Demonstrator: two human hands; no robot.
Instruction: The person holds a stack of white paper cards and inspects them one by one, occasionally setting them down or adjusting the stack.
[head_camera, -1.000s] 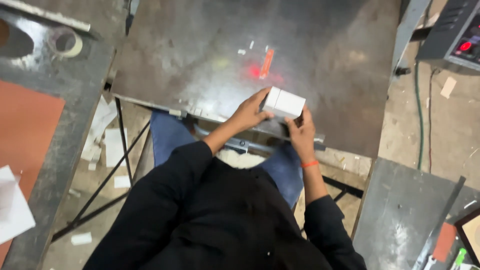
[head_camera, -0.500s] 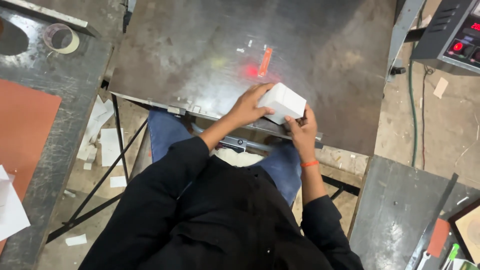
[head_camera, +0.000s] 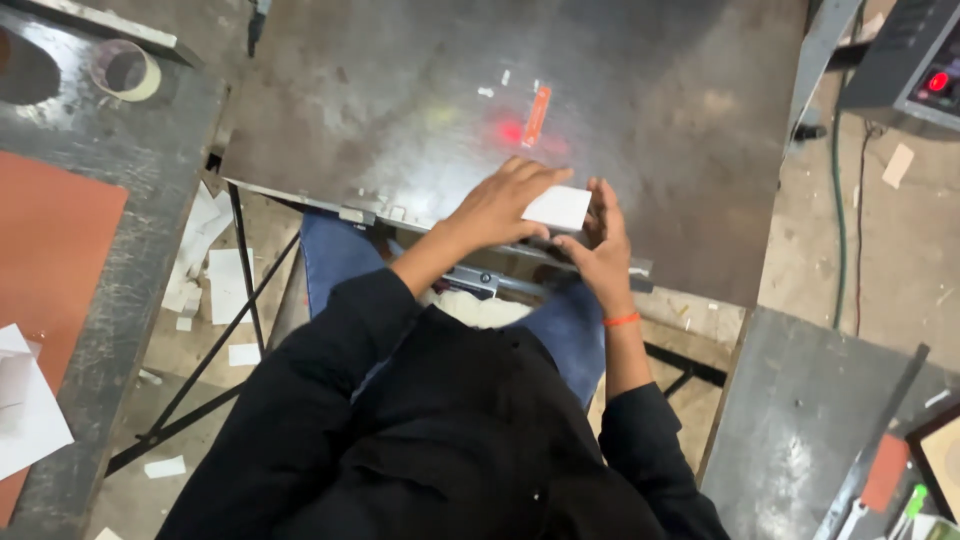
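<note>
My left hand (head_camera: 505, 205) and right hand (head_camera: 600, 240) grip a small white rectangular card (head_camera: 557, 208), now pressed lower and flatter against the near edge of the grey scuffed steel table (head_camera: 650, 90) than half a second ago. A red light spot (head_camera: 512, 131) glows just beyond it.

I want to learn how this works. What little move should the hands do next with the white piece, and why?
Probably slide the white rectangular piece a little forward toward the red light spot. Both the left hand and the right hand hold it near the front edge of the metal table, and the glowing spot lies just beyond it, not on it.
</note>
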